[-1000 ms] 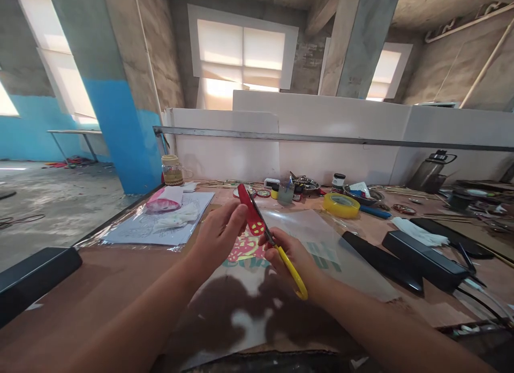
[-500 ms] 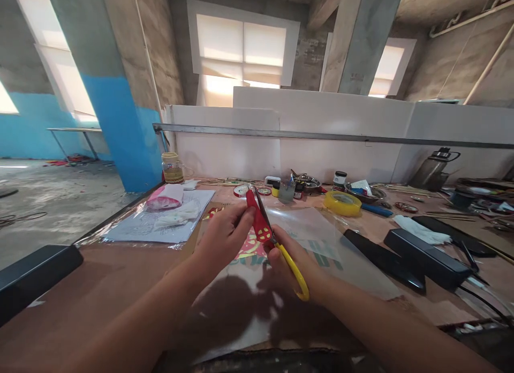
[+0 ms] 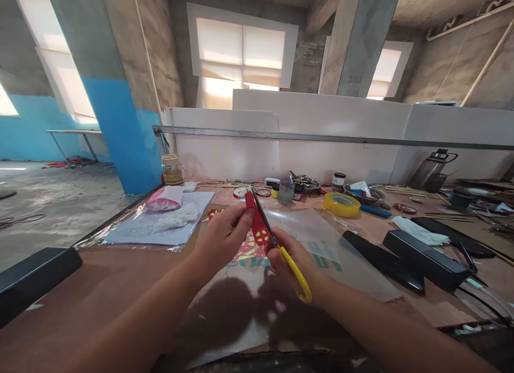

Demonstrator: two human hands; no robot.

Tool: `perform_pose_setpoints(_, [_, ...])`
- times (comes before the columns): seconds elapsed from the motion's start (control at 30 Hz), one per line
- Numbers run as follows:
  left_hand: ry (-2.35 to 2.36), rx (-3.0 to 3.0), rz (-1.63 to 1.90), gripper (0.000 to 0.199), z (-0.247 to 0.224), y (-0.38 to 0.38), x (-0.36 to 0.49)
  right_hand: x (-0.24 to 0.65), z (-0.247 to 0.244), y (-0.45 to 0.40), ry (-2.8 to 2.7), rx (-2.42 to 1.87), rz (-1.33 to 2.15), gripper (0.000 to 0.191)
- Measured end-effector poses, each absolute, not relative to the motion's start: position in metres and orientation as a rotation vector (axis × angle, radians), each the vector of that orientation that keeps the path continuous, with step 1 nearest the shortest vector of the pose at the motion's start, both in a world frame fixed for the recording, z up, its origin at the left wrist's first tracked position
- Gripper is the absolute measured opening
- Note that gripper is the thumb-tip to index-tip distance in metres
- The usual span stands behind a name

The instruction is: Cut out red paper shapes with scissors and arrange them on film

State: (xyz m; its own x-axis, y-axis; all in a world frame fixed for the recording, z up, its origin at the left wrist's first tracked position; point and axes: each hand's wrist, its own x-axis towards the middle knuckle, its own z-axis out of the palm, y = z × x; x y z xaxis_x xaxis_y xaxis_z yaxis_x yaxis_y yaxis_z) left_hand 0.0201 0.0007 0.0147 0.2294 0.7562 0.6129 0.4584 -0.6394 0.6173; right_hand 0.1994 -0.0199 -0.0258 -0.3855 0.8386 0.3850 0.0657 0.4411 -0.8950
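Note:
Between the thumb and fingers of my left hand is a red piece with a yellow pattern, paper or cloth, I cannot tell which. My right hand is closed around yellow-handled scissors. Their dark blades point up and away, lying along the right edge of the red piece. Whether the blades are parted is hard to make out. Beneath both hands, a red and yellow patterned sheet shows in part. A translucent sheet covers green lettering on the table.
Papers with a pink bundle lie at left, near a glass jar. A yellow tape roll, small pots and a metal bowl stand behind. Black boxy devices sit right; a steel bottle stands at the back right.
The hands, red piece and scissors hold nearly the same place. The scissors' handle has shifted very slightly right and down, and the view has tilted a little.

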Motion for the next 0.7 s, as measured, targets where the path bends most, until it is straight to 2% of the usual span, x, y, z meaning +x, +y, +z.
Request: perform_pose_setpoints(0.7, [1.083,2.134,1.327,0.035,0.0166,0.0019,0.0171,0.1989,-0.0357,-0.0101,-1.722,-0.780,1.062,0.064])
